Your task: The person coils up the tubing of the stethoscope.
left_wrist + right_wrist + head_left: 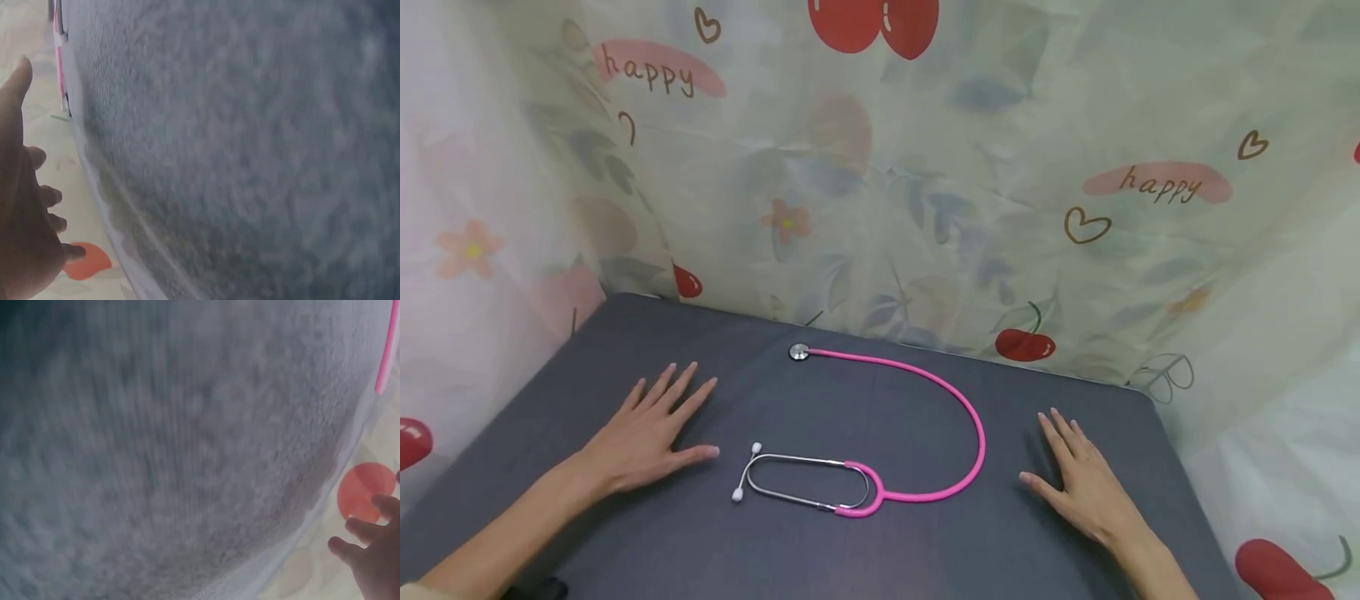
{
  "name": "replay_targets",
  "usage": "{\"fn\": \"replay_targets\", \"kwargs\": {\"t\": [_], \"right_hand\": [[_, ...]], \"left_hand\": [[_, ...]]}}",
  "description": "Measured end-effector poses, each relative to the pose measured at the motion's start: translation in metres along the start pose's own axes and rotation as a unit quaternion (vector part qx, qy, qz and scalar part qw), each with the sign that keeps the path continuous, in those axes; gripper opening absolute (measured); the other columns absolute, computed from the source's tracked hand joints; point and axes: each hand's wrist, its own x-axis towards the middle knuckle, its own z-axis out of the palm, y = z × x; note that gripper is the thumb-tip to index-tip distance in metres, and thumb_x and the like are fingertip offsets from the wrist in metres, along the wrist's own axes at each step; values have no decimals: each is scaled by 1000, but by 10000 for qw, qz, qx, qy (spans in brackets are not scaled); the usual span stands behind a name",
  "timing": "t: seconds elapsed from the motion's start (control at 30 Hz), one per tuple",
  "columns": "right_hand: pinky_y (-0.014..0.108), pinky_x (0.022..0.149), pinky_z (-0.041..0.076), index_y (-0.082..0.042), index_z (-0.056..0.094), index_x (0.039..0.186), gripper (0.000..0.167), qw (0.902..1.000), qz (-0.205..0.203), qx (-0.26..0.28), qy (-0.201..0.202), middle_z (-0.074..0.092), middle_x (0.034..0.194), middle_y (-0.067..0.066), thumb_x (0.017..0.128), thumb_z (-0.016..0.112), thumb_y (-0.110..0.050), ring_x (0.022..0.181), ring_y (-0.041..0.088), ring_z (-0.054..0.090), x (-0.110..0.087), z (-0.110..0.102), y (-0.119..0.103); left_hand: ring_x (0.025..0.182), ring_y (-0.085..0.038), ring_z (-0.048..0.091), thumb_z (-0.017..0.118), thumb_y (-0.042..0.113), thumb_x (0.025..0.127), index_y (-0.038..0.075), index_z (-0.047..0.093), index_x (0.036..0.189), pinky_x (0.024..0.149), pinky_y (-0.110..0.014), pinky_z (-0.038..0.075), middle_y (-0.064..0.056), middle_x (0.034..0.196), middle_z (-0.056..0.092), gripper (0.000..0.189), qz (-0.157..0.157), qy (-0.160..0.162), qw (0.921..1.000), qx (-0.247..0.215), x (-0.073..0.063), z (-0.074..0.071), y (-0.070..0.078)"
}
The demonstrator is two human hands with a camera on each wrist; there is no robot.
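Note:
A pink stethoscope (980,433) lies on the dark grey table, its tube curving out to the right. Its round metal chest piece (799,352) is at the back, and the silver ear tubes (797,457) with white ear tips point left. My left hand (651,433), palm down with fingers spread, is left of the ear tips and holds nothing. To the right of the tube is my right hand (1082,483), fingers extended and nothing in it. Part of the pink tube (389,350) shows at the edge of the right wrist view.
The grey tabletop (700,550) has its back edge against a printed curtain (895,250) with cherries, hearts and lettering. More curtain hangs at both sides. A small black object (542,590) sits at the lower left, beside the left forearm.

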Motion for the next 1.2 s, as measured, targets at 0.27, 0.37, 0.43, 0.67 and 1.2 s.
{"fn": "replay_targets", "kwargs": {"t": [0.27, 0.37, 0.43, 0.67, 1.2], "right_hand": [[62, 105, 33, -16, 31, 157, 90, 9996, -226, 76, 127, 29, 160, 13, 87, 67, -60, 140, 45, 32, 1, -3, -16], [60, 103, 36, -20, 30, 157, 89, 9992, -318, 189, 168, 29, 160, 10, 87, 67, -59, 139, 41, 35, 1, -3, -24], [59, 101, 38, -22, 29, 158, 89, 9988, -368, 268, 192, 29, 160, 9, 87, 68, -58, 138, 39, 37, 1, -2, -29], [60, 99, 40, -25, 30, 157, 88, 9972, -418, 593, 182, 33, 157, 8, 85, 75, -50, 136, 36, 41, 1, -1, -44], [34, 83, 55, -26, 48, 146, 78, 9847, -903, 1461, 283, 50, 139, -7, 78, 86, -33, 116, 17, 58, 2, 5, -68]], "left_hand": [[151, -37, 1, 55, 77, 82, 18, 27, 158, 113, -64, 13, -16, 164, 14, 101, 510, 72, 9986, -98, 8, 3, 22], [151, -36, 1, 57, 81, 78, 19, 27, 158, 113, -63, 15, -13, 165, 13, 106, 701, 50, 9974, -189, 11, 5, 31], [151, -35, 3, 59, 82, 75, 19, 28, 158, 113, -62, 16, -12, 164, 15, 109, 825, 29, 9962, -287, 13, 7, 38], [151, -35, 8, 62, 83, 71, 24, 28, 158, 115, -59, 16, -8, 164, 18, 110, 1158, -201, 9921, -442, 17, 13, 59], [151, -29, 12, 64, 76, 76, 29, 30, 157, 116, -54, 20, -2, 163, 24, 100, 1868, -1086, 9690, -1201, 26, 26, 99]]}}
